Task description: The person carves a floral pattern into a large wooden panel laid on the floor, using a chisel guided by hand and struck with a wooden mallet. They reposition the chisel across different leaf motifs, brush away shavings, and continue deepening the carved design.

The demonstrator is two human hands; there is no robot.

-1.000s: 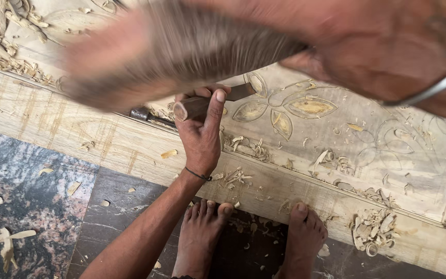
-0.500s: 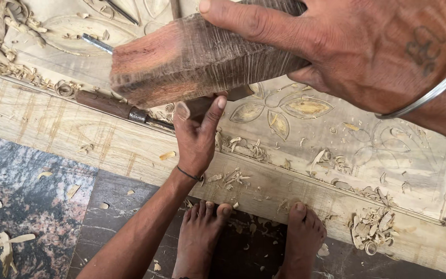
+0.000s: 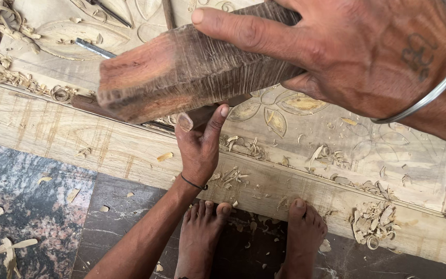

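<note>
A: What does the right hand (image 3: 367, 57) hold?

B: Its grip is closed around a thick block of reddish-brown wood (image 3: 192, 67). The fingers lie over the top of the block, with the forefinger stretched along it. The block sticks out to the left of the grip, and its cut end face is turned to the camera. On the wrist, a thin metal bangle (image 3: 429, 93) is worn.

A: And the left hand (image 3: 200, 150)?

B: It is lower, under the block. Its grip is closed on the dark handle of a chisel (image 3: 202, 116); the thumb and one finger point upward beside the handle. The upper part of the tool goes behind the block, so I cannot tell where its tip touches. Around this wrist there is a thin dark band (image 3: 192, 182).

A: On what do the hands work?

B: On a carved wooden panel (image 3: 398, 160), pale in colour, with a flower and leaves cut into it just right of the left grip. Wood shavings (image 3: 370, 225) lie on it, well to the right and lower. Other metal tools (image 3: 94, 49) lie above and left of the left grip, beyond the block.

A: What is below the panel?

B: Two bare feet (image 3: 202, 232) stand on the dark stone floor (image 3: 32, 206), directly below the left grip, at the edge of the panel.
</note>
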